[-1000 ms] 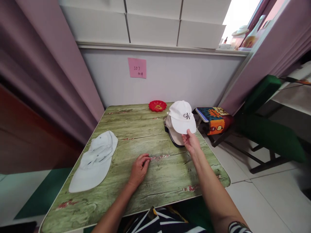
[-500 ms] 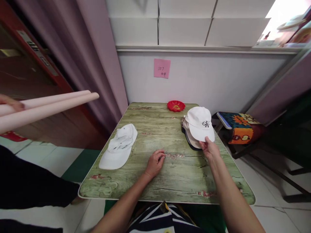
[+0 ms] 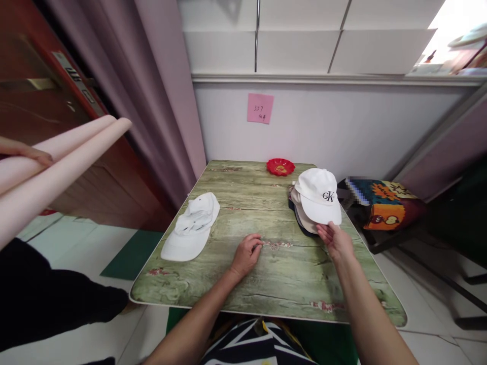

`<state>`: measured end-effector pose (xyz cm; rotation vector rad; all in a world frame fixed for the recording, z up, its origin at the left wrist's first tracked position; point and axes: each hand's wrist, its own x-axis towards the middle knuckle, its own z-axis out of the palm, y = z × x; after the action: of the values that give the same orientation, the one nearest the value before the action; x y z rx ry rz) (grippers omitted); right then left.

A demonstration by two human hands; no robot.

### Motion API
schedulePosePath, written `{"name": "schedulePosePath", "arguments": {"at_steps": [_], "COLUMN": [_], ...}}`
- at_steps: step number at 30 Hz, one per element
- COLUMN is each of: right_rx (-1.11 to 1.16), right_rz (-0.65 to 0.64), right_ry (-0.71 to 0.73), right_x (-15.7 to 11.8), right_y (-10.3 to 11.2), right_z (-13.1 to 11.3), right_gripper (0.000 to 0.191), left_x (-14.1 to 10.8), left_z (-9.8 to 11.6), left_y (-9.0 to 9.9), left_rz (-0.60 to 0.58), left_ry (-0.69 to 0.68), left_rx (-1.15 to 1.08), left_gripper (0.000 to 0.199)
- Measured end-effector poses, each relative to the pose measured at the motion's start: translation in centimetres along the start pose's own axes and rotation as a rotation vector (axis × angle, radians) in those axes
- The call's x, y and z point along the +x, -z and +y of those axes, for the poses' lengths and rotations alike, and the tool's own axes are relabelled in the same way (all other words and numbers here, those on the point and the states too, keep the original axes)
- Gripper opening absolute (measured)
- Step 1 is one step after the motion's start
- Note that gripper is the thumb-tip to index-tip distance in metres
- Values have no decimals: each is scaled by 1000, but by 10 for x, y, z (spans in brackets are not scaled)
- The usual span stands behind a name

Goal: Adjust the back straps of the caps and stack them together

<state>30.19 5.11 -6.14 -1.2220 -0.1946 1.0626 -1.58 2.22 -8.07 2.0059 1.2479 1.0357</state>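
Observation:
A white baseball cap (image 3: pixel 316 186) with a dark logo sits on top of several stacked caps at the right side of the table. Below it show a beige cap brim (image 3: pixel 310 219) and a dark brim. My right hand (image 3: pixel 337 242) is at the front edge of the white cap's brim, its thumb and fingers closed on it. My left hand (image 3: pixel 247 253) rests on the table's middle with fingers loosely curled and nothing visible in them. To its left lies another white cap (image 3: pixel 192 226), crumpled, its brim toward me.
A red scalloped dish (image 3: pixel 280 167) stands at the back of the wood-patterned table (image 3: pixel 262 294). At the left, another person's hand (image 3: pixel 26 149) holds two long pale rolls (image 3: pixel 87 147). A stool with a colourful cover (image 3: pixel 386 205) is at the right, and a pink note (image 3: pixel 260 108) is on the wall.
The view has shifted slightly. My right hand has slipped a little toward the brim's front edge. The other person's rolls have tilted more steeply. My left hand stays on the table.

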Motion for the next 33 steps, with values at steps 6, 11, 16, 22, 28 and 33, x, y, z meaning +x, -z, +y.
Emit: {"name": "schedulePosePath", "arguments": {"at_steps": [6, 11, 16, 22, 28, 33], "right_rx": [-48, -57, -63, -132, -253, -305], "right_rz": [-20, -1, 100, 127, 116, 135], "right_ry": [24, 40, 107, 212, 172, 154], "right_x": [-18, -26, -20, 11, 38, 49], "right_y": [19, 26, 33, 48, 47, 44], "right_z": [7, 10, -2, -33, -50, -51], "right_gripper": [14, 15, 19, 28, 38, 39], "left_x": [1, 1, 19, 81, 127, 139], "left_z": [-1, -1, 10, 40, 69, 80], "left_y": [1, 1, 2, -5, -33, -59], "left_rz": [-9, -16, 56, 155, 88, 40], "left_ry": [-8, -9, 42, 294, 600, 730], "left_rx": [3, -5, -117, -545, -882, -919], "left_gripper": [20, 19, 19, 39, 48, 56]}}
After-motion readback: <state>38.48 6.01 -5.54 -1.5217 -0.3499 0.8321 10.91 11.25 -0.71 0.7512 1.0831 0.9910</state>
